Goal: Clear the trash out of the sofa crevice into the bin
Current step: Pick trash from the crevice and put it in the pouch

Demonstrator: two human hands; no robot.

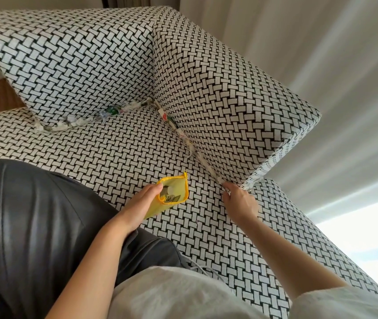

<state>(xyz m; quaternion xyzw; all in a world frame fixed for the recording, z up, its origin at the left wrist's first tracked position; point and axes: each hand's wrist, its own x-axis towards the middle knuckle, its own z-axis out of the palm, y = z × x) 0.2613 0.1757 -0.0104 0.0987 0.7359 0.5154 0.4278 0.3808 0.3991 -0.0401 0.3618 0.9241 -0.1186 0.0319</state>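
While the left hand (147, 200) grips a yellow zip pouch (153, 211) just above the sofa seat (114, 153), thumb on the pouch's open zip edge and the other fingers wrapped underneath, the right hand (241, 203) sits at the near end of the side crevice (197, 155), where the seat meets the armrest block (229, 100). Head view only. Pouch mouth is open, coins (170, 198) visible inside. Right hand is seen from the back, fingers curled down, tips touching the seam at the armrest's front corner. There's a small pale speck at the fingertips, but I can't tell if it's pinching anything. Trash (164, 116) is in the crevices: a printed wrapper and pale paper shreds wedged along the side seam, running from the back corner toward the right hand. More crumpled scraps (73, 122), white with some green and blue, are packed in the seam under the backrest cushion (80, 61). Dark grey leather cushion (22, 215) lies on the seat at the left, beside the left forearm. Pale curtain (321, 54) hangs behind the armrest.
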